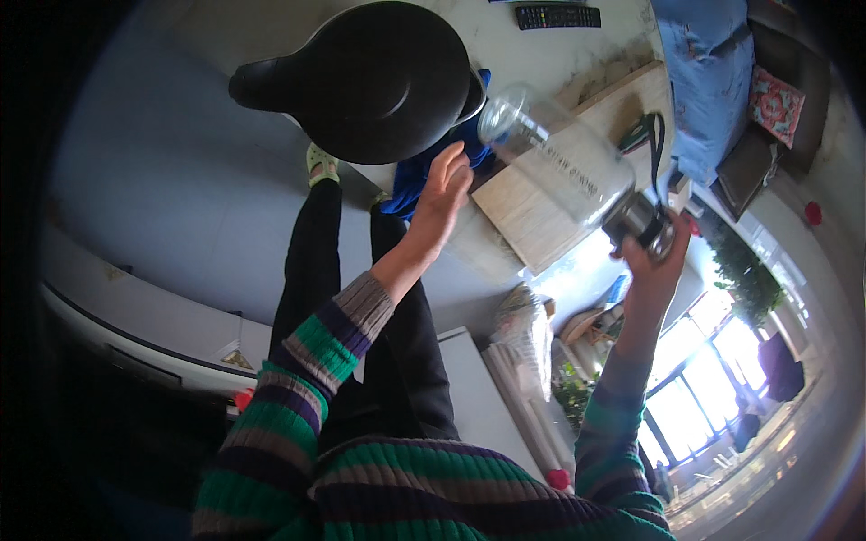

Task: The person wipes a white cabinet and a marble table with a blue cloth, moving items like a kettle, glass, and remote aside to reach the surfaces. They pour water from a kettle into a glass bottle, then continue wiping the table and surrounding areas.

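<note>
My right hand (653,253) grips the metal cap end of a clear bottle (561,162) that bears printed writing. A dark wrist strap (656,152) hangs by the cap. The bottle is tilted, its far end pointing towards a large black kettle (385,81). No hand is on the kettle, which is seen from above. My left hand (436,196) holds nothing. Its fingers are loosely bent, just below the kettle and in front of a blue cloth (413,176). Whether there is liquid in the bottle is hard to tell.
A wooden board (541,216) lies on the marble-patterned table (487,34), partly behind the bottle. A remote control (558,17) is at the far side. A blue-covered seat (703,81) stands beyond. White furniture (183,324) runs along the left; a plastic-wrapped item (524,331) is below the board.
</note>
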### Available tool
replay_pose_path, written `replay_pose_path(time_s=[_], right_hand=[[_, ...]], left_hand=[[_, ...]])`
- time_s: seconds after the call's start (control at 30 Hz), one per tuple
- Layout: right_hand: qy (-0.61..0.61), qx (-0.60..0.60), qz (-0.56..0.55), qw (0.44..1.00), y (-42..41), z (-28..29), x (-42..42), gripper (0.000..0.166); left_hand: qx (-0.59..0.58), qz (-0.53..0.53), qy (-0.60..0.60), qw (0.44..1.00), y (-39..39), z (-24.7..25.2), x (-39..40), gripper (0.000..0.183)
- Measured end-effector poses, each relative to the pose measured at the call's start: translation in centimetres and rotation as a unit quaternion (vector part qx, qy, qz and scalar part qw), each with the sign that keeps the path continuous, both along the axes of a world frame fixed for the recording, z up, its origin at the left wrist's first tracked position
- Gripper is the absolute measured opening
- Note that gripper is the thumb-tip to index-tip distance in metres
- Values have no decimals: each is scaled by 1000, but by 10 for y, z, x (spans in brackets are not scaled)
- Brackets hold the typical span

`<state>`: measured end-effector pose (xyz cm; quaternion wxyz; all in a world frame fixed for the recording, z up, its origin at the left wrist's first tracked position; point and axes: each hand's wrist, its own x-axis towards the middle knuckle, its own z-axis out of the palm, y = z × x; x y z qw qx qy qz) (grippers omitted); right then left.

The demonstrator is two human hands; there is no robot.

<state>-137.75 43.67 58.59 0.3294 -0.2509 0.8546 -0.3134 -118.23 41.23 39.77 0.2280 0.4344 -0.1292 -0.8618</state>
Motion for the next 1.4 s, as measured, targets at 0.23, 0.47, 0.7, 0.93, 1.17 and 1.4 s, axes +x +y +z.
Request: replay_pose_path(time_s=[0.23,0.47,0.7,0.93,1.17,1.4], right_hand=[[-37,87,3,996,88,9,108,67],[-121,40,-57,990,140,-78,191,61],[-230,6,-125,965,194,-119,227,70],[-249,-53,-285,924,254,-161,265,77],[-277,-83,-335,897,289,-159,311,72],[73,-37,-27,996,292,-140,329,62]], left_hand=[[180,-125,175,960,13,-13,80,77],[157,-101,20,982,50,-44,182,66],[238,-284,-67,927,44,-71,205,73],[204,-459,-247,829,39,-69,175,72],[106,-581,-298,750,41,-57,158,68],[207,-684,-267,646,28,-67,164,65]])
